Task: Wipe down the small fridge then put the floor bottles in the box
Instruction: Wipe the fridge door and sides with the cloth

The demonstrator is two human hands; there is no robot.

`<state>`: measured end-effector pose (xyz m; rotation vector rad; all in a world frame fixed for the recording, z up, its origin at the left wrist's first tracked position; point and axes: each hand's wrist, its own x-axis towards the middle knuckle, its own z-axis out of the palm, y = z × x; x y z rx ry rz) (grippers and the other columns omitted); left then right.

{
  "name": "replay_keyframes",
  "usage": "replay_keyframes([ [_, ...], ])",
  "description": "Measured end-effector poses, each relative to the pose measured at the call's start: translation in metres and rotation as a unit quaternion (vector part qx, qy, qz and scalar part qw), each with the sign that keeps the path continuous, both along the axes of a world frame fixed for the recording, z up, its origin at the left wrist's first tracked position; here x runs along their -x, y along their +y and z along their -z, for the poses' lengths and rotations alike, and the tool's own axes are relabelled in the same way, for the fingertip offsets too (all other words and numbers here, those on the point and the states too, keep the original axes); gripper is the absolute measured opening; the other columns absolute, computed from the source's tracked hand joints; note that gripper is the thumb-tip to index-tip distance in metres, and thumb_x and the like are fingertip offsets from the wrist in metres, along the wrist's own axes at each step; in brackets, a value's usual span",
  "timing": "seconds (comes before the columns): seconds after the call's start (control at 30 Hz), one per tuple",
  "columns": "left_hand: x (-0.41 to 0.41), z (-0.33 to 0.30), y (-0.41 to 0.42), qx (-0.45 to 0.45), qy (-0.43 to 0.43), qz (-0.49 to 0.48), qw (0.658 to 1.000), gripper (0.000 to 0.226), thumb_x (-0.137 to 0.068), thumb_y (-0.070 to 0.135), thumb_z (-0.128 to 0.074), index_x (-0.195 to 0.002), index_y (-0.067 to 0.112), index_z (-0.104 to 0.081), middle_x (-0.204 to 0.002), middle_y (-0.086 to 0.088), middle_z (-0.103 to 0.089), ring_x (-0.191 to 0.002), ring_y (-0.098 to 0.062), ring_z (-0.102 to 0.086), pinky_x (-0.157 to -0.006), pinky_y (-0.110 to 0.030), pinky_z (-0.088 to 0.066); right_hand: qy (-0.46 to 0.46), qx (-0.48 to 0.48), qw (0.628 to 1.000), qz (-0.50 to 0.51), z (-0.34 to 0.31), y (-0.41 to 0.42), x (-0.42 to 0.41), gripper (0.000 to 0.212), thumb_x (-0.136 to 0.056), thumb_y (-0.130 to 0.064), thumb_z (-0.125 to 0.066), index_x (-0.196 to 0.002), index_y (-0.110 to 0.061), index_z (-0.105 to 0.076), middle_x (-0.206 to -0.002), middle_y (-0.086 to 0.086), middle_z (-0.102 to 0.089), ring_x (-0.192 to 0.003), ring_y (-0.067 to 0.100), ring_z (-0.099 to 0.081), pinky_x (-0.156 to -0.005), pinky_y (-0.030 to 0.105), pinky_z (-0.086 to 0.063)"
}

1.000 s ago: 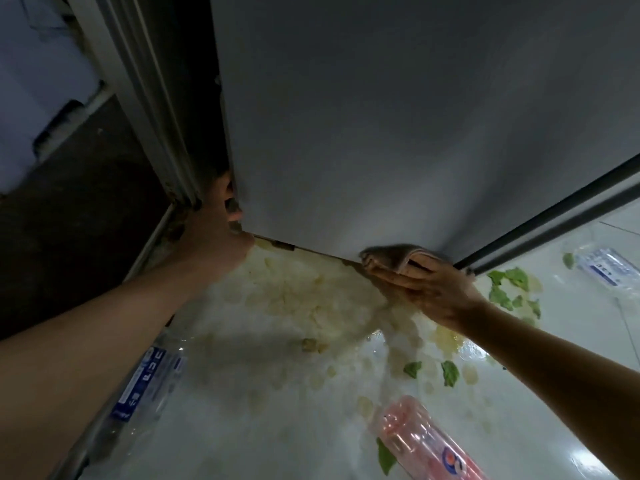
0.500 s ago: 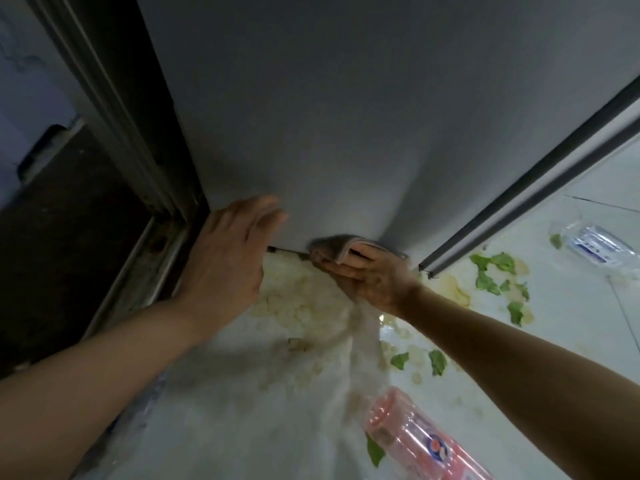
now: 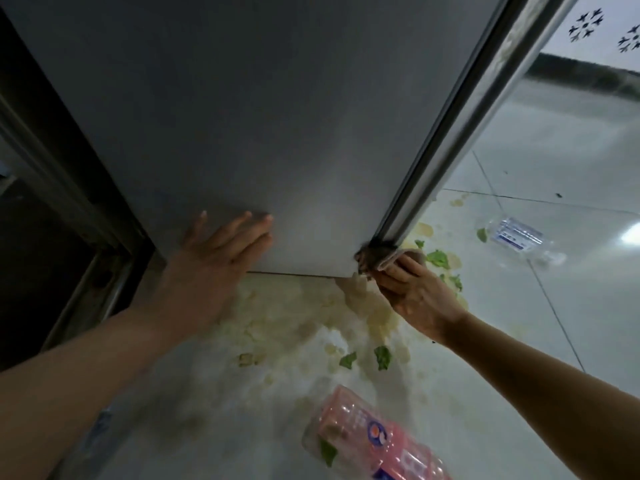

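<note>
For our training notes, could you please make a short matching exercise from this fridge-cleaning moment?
Things:
1. left hand
2. right hand
3. pink bottle
4. clear bottle

States:
A. lying on the floor, nearest the camera
B. pressing a cloth to the fridge's bottom corner
C. flat on the fridge side, fingers spread
D. lying on the floor to the far right

Pairs: 1-C, 2-B, 3-A, 4-D

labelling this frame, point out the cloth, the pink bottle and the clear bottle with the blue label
cloth [image 3: 381,255], head view, folded edge at fridge corner
pink bottle [image 3: 377,441], head view, middle of body
clear bottle [image 3: 519,237], head view, on its label
</note>
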<state>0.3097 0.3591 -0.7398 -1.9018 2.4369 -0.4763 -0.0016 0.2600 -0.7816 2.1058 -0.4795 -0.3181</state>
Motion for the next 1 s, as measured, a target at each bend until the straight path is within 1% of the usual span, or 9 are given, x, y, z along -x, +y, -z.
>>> replay_keyframes([
  [0.07, 0.012, -0.008, 0.001, 0.018, 0.013, 0.002, 1.0, 0.075, -0.058, 0.001, -0.074, -0.13, 0.008, -0.054, -0.144, -0.009, -0.044, -0.129, -0.03, -0.047, -0.101, -0.06, -0.032, -0.181, -0.114, 0.977, -0.011, -0.017, 0.012, 0.0, 0.032, -0.077, -0.01, -0.069, -0.109, -0.012, -0.071, -0.128, 0.002, -0.062, -0.129, 0.027, -0.048, -0.108, 0.044, -0.036],
  [0.17, 0.03, -0.024, -0.002, 0.073, 0.04, 0.026, 0.996, 0.059, -0.072, -0.001, -0.044, -0.129, 0.01, -0.055, -0.141, -0.01, -0.048, -0.128, -0.03, -0.048, -0.103, -0.06, -0.029, -0.432, -0.195, 0.88, 0.013, -0.044, 0.029, -0.012, 0.032, -0.087, -0.009, -0.051, -0.115, -0.005, -0.067, -0.124, 0.011, -0.062, -0.125, 0.035, -0.049, -0.106, 0.044, -0.041],
  [0.23, 0.042, -0.037, -0.006, 0.097, 0.049, 0.037, 0.993, 0.057, -0.076, 0.006, -0.032, -0.127, 0.012, -0.058, -0.139, -0.008, -0.051, -0.126, -0.029, -0.05, -0.103, -0.059, -0.03, -0.574, -0.203, 0.793, 0.025, -0.062, 0.04, -0.02, 0.034, -0.077, 0.003, -0.066, -0.111, -0.002, -0.067, -0.121, 0.014, -0.061, -0.12, 0.037, -0.049, -0.102, 0.04, -0.041],
  [0.3, 0.052, -0.048, -0.009, 0.116, 0.044, 0.05, 0.991, 0.054, -0.078, 0.009, -0.033, -0.125, 0.013, -0.059, -0.138, -0.007, -0.052, -0.125, -0.029, -0.052, -0.102, -0.059, -0.031, -0.691, -0.189, 0.696, 0.046, -0.081, 0.042, -0.023, 0.051, -0.063, 0.012, -0.075, -0.111, 0.001, -0.065, -0.122, 0.016, -0.059, -0.117, 0.037, -0.049, -0.101, 0.039, -0.041],
  [0.43, 0.063, -0.058, -0.02, 0.142, 0.027, 0.087, 0.986, 0.054, -0.079, 0.008, -0.031, -0.126, 0.014, -0.058, -0.142, -0.007, -0.048, -0.129, -0.03, -0.047, -0.107, -0.057, -0.022, -0.801, -0.215, 0.555, 0.055, -0.107, 0.024, -0.036, 0.052, -0.071, 0.005, -0.067, -0.12, -0.001, -0.052, -0.125, 0.013, -0.051, -0.115, 0.027, -0.051, -0.094, 0.046, -0.046],
  [0.53, 0.062, -0.056, -0.034, 0.146, 0.025, 0.094, 0.984, 0.058, -0.076, 0.008, -0.03, -0.13, 0.015, -0.052, -0.146, -0.007, -0.043, -0.132, -0.029, -0.039, -0.108, -0.055, -0.01, -0.829, -0.265, 0.475, 0.13, -0.104, 0.004, -0.059, 0.048, -0.081, -0.009, -0.062, -0.125, -0.008, -0.044, -0.114, 0.005, -0.056, -0.1, 0.016, -0.056, -0.086, 0.036, -0.051],
  [0.67, 0.056, -0.043, -0.05, 0.154, -0.004, 0.087, 0.984, 0.064, -0.073, 0.002, -0.044, -0.135, 0.018, -0.04, -0.154, -0.004, -0.027, -0.137, -0.028, -0.025, -0.109, -0.055, -0.004, -0.85, -0.273, 0.429, 0.14, -0.077, -0.008, -0.06, 0.044, -0.081, -0.017, -0.063, -0.121, -0.014, -0.046, -0.095, -0.018, -0.054, -0.086, -0.003, -0.058, -0.073, 0.014, -0.051],
  [0.77, 0.055, -0.031, -0.054, 0.171, -0.006, 0.093, 0.981, 0.063, -0.077, 0.002, -0.04, -0.138, 0.018, -0.038, -0.155, -0.005, -0.02, -0.139, -0.029, -0.023, -0.109, -0.056, -0.003, -0.848, -0.296, 0.415, 0.144, -0.049, -0.014, -0.053, 0.041, -0.076, -0.016, -0.066, -0.113, -0.015, -0.047, -0.093, -0.018, -0.054, -0.083, -0.009, -0.056, -0.067, 0.01, -0.05],
  [1.0, 0.059, -0.014, -0.056, 0.175, 0.003, 0.153, 0.973, 0.047, -0.088, 0.004, -0.034, -0.132, 0.013, -0.049, -0.151, -0.007, -0.035, -0.138, -0.027, -0.03, -0.108, -0.056, -0.012, -0.809, -0.35, 0.406, 0.241, 0.033, -0.008, -0.051, 0.043, -0.075, -0.012, -0.067, -0.104, -0.025, -0.039, -0.086, -0.016, -0.052, -0.076, -0.005, -0.053, -0.056, 0.007, -0.04],
])
